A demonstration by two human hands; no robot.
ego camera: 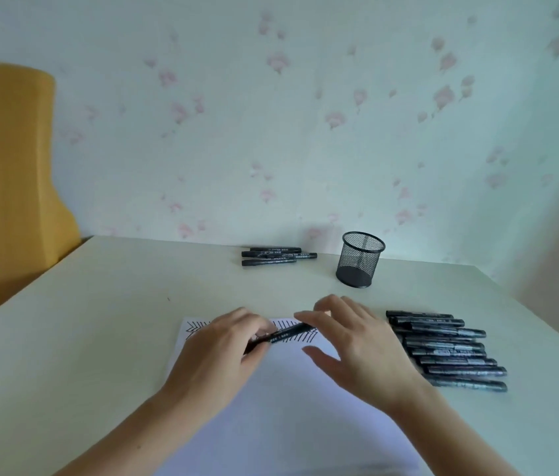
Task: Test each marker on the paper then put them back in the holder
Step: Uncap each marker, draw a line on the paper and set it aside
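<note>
My left hand grips a black marker above the top of a white sheet of paper. Black zigzag test lines run along the paper's far edge. My right hand hovers just right of the marker's far end, fingers spread, its fingertips close to or touching that end. A black mesh holder stands upright near the wall and looks empty. Several black markers lie in a row to the right of the paper. Three more markers lie left of the holder.
The pale table ends at a flowered wall behind. A yellow chair back stands beyond the table's left edge. The table's right edge runs just past the row of markers.
</note>
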